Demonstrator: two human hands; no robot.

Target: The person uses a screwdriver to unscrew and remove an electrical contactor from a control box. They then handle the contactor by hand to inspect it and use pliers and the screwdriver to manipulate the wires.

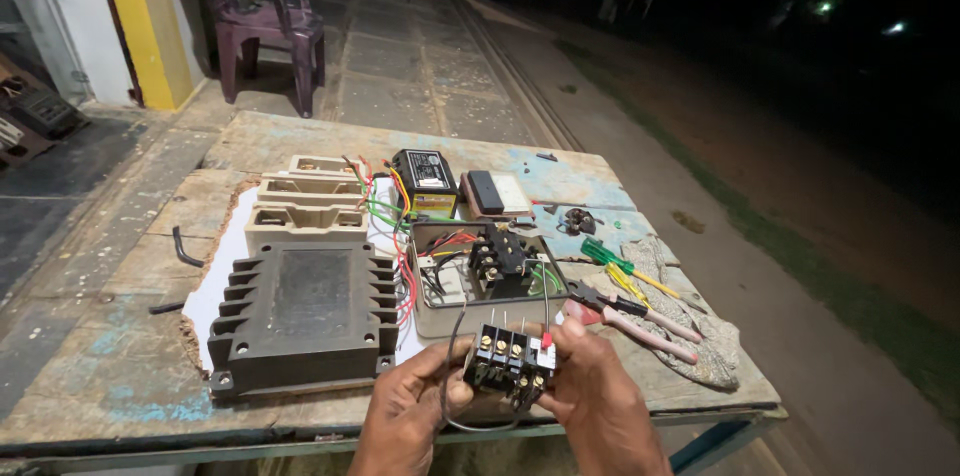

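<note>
Left hand (408, 406) and right hand (590, 391) both clasped around black relay block (507, 364).

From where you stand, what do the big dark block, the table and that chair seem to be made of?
Big dark block: probably moulded plastic, matt brown-black, judging by its crisp ribbed sides and dull surface.
Table: wooden boards, worn, with flaking blue paint and visible grain; its front edge looks like painted metal, though that is unclear.
Chair: likely one-piece moulded plastic, purple, with a slight sheen.
</note>
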